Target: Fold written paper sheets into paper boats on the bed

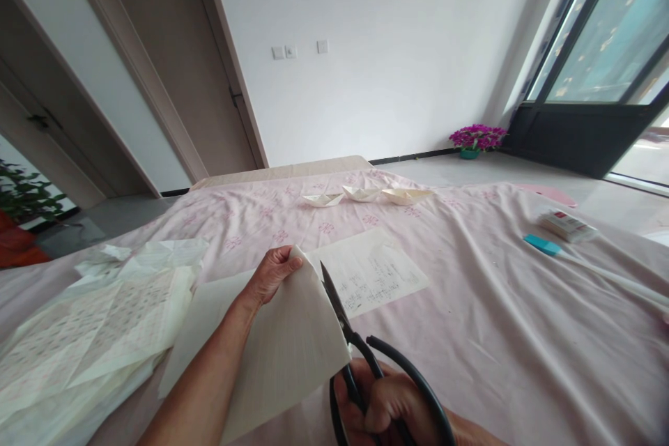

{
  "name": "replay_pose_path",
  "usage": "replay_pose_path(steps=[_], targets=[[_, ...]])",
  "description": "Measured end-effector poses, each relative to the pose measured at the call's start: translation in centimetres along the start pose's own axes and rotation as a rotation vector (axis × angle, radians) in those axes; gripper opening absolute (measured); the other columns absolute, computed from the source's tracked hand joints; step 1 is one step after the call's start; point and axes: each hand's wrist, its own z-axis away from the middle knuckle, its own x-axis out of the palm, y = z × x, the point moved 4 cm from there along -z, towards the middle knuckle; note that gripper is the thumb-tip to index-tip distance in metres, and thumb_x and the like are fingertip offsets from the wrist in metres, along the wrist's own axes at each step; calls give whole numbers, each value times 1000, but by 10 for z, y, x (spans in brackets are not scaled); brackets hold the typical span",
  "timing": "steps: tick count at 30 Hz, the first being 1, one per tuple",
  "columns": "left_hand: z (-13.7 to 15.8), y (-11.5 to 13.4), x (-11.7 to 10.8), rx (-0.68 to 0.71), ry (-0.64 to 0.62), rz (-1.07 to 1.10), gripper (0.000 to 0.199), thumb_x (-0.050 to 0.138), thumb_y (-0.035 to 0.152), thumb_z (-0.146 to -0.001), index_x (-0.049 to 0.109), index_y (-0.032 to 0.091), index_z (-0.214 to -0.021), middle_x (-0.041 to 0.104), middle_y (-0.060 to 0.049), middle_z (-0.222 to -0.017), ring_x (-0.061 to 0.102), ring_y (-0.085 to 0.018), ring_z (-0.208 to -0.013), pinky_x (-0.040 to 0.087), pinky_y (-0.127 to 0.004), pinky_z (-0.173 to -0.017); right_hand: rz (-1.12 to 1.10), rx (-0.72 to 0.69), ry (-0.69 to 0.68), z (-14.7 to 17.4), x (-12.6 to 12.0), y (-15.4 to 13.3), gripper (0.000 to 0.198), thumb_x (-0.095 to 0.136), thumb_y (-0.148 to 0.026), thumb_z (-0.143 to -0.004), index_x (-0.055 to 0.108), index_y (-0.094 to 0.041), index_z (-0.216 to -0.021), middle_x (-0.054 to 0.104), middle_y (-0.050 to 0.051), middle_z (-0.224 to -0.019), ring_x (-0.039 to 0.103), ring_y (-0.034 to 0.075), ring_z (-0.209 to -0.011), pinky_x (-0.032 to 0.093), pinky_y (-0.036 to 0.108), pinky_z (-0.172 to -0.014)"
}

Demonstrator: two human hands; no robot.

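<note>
My left hand [276, 272] pinches the top edge of a folded sheet of paper [293, 334] between thumb and fingers, holding it tilted up off the bed. My right hand [387, 397] grips a pair of black-handled scissors [342, 313]. The scissors' blades lie along the paper's right edge, with some of the lower blade hidden behind the sheet. Beneath and behind it, another sheet with handwriting [376, 272] lies flat on the cloth.
Three folded paper boats [360, 194] stand in a row farther back on the pink flowered cloth [470, 279]. Thin printed papers [88, 334] are piled at left. At right lie a small box [567, 224] and a blue-headed, white-handled tool [543, 245].
</note>
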Motion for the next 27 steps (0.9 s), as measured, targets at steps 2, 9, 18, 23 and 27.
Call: replay_pose_path(steps=[2, 9, 18, 23, 27], targets=[[0, 1, 1, -8, -1, -29, 39, 80, 45, -61, 58, 14, -67, 57, 2, -58, 50, -9, -49, 38, -19, -49, 22, 4, -9, 1, 0, -2, 30, 46, -13, -40, 54, -15, -68, 46, -4, -54, 44, 8, -41, 28, 20, -43], [2, 12, 6, 67, 22, -212, 42, 66, 54, -74, 52, 15, -65, 45, 4, -58, 37, -8, -52, 29, -18, -49, 66, 10, 66, 4, -12, 1, 26, 47, -10, -42, 51, -17, -67, 45, -5, -50, 37, 6, -37, 21, 20, -39], [4, 17, 14, 84, -31, -314, 44, 59, 56, -79, 49, 15, -66, 38, 5, -59, 32, -8, -54, 25, -19, -51, 136, -125, 177, 9, -11, -1, 18, 47, -9, -41, 49, -16, -57, 44, -3, -53, 35, 6, -46, 19, 19, -43], [6, 19, 15, 48, -61, -308, 43, 60, 57, -78, 54, 15, -69, 44, 4, -60, 36, -9, -54, 27, -20, -52, 248, -200, 260, 10, -10, -4, 13, 47, -9, -42, 39, -17, -48, 44, -2, -59, 39, 8, -57, 29, 20, -52], [7, 20, 21, 27, -118, -329, 44, 58, 58, -79, 54, 15, -69, 46, 4, -59, 37, -9, -52, 28, -20, -51, 234, -153, 280, 6, -20, 2, 14, 52, -11, -45, 48, -17, -57, 46, -2, -61, 43, 9, -59, 29, 19, -51]])
